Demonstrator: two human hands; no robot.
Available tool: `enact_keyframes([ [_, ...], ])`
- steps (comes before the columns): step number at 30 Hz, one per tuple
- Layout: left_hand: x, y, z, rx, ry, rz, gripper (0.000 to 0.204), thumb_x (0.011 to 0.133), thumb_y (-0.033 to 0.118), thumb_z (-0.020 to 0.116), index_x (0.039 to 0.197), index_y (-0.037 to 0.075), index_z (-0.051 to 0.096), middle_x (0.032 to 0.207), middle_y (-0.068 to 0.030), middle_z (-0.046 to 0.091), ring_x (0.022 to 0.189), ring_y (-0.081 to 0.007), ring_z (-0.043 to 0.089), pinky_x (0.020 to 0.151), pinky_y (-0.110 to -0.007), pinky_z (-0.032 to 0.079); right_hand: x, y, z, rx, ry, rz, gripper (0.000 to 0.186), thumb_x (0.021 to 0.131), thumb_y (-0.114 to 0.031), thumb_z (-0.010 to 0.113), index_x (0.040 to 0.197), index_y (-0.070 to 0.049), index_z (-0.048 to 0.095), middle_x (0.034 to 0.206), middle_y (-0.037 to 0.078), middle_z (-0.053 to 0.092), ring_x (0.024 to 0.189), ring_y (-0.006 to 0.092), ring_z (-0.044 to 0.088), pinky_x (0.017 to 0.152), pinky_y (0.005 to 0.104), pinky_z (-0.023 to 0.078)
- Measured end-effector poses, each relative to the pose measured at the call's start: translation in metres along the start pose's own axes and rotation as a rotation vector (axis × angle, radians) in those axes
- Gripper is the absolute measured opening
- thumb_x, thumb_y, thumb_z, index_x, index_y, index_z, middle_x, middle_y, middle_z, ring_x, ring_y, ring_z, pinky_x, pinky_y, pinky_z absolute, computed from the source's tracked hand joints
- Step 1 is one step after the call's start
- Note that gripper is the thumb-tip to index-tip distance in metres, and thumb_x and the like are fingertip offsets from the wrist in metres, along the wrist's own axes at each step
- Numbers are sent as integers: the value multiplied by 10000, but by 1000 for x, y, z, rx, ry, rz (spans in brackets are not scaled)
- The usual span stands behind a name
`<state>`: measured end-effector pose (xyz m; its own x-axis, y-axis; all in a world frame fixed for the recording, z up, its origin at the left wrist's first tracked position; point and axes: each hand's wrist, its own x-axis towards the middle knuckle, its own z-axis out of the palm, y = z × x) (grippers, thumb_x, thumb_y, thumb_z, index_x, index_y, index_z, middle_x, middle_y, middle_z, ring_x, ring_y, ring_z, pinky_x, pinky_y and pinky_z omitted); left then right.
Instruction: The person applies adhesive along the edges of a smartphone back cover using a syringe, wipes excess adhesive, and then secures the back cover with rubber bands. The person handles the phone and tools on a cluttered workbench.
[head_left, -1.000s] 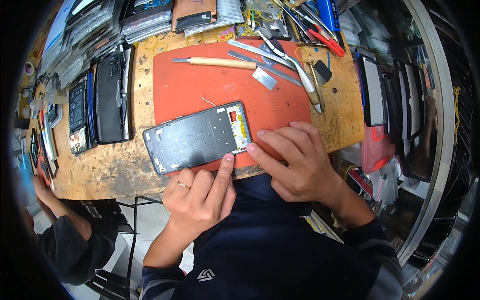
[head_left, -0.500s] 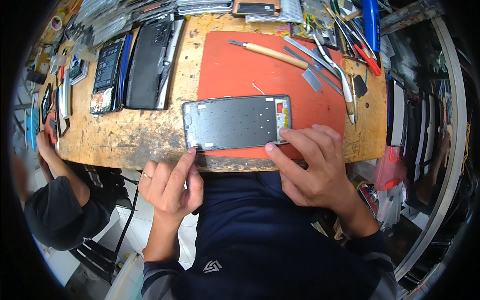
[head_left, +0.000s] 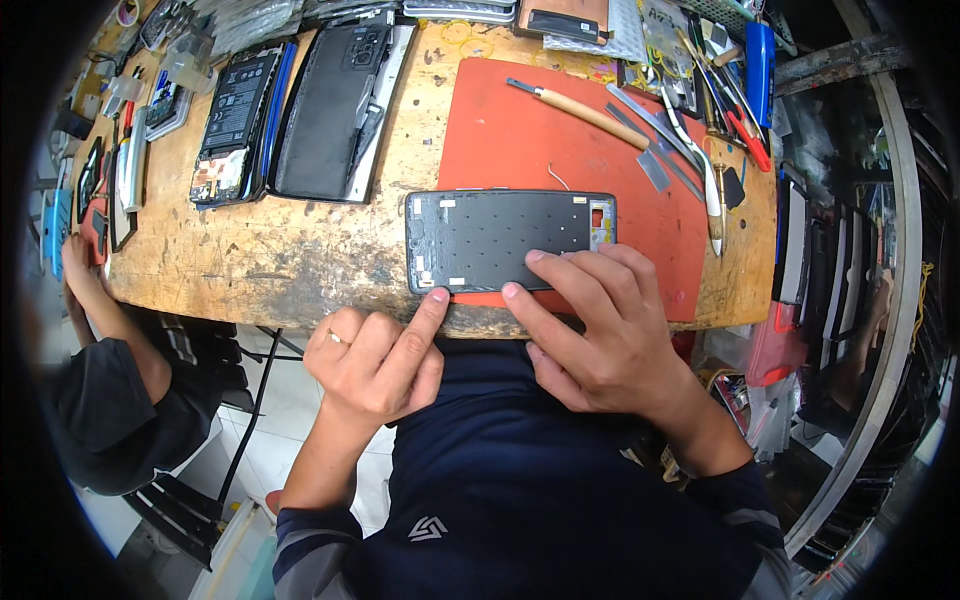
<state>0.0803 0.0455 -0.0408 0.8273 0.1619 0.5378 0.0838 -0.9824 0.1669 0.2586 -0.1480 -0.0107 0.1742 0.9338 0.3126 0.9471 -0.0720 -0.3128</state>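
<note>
A black phone frame point(head_left: 490, 235) with small white pads near its corners lies flat across the lower edge of an orange-red mat point(head_left: 500, 130). The stretched index fingertip of my left hand point(head_left: 375, 360) touches the frame's near edge by its left corner; the other fingers are curled, holding nothing. My right hand point(head_left: 605, 330) has its fingers apart. Its index fingertip sits at the near edge, while another fingertip rests on the dark panel. That hand covers the frame's near right corner. A square cutout shows at the right end.
A wooden-handled tool point(head_left: 590, 117), tweezers point(head_left: 708, 180) and a metal blade point(head_left: 652, 172) lie on the mat's far right. Opened phones point(head_left: 325, 120) stand at the left. Red-handled pliers point(head_left: 748, 140) lie far right. Another person's arm point(head_left: 110, 310) reaches the bench's left end.
My right hand has slid left along the frame, its fingertip passing from the right end onto the dark panel. My left fingertip stays near the left corner. The whole view has shifted slightly.
</note>
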Motion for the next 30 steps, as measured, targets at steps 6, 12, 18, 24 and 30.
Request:
enact_keyframes([
  [6, 1, 1, 7, -34, 29, 32, 513, 666, 189, 689, 1153, 159, 847, 645, 24, 334, 569, -159, 369, 505, -289, 340, 7, -5, 12, 7, -11, -32, 553, 739, -209, 754, 1283, -115, 723, 1369, 124, 608, 1163, 308, 590, 1024, 530, 447],
  [12, -7, -1, 9, -148, 41, -54, 421, 703, 141, 700, 1106, 85, 808, 659, 16, 388, 573, -178, 390, 519, -310, 357, 10, -5, 8, 32, -34, -33, 582, 740, -226, 757, 1311, -121, 715, 1372, 127, 608, 1167, 310, 591, 1041, 530, 436],
  [18, -21, -9, -2, -718, 244, -537, 347, 907, 46, 577, 1230, -1, 458, 1077, -152, 494, 860, -167, 467, 719, -305, 405, 19, -15, 8, 63, -10, -12, 506, 783, -193, 757, 1271, -68, 707, 1298, 121, 636, 1125, 285, 612, 1030, 496, 445],
  [24, -17, 56, 0, -1305, 318, -558, 580, 873, 21, 552, 1421, 15, 362, 1251, -200, 483, 924, -160, 471, 838, -348, 454, 19, -48, 17, 361, 136, -192, 362, 852, -135, 721, 1192, -12, 712, 1081, 141, 663, 829, 225, 661, 683, 338, 547],
  [30, -29, 73, -4, -1523, 92, -617, 690, 858, 89, 600, 1490, 9, 335, 1331, -207, 469, 1049, -208, 487, 992, -375, 405, 8, -70, 24, 389, 188, -5, 213, 811, -70, 710, 1021, -35, 714, 908, 73, 587, 767, 244, 607, 664, 371, 476],
])
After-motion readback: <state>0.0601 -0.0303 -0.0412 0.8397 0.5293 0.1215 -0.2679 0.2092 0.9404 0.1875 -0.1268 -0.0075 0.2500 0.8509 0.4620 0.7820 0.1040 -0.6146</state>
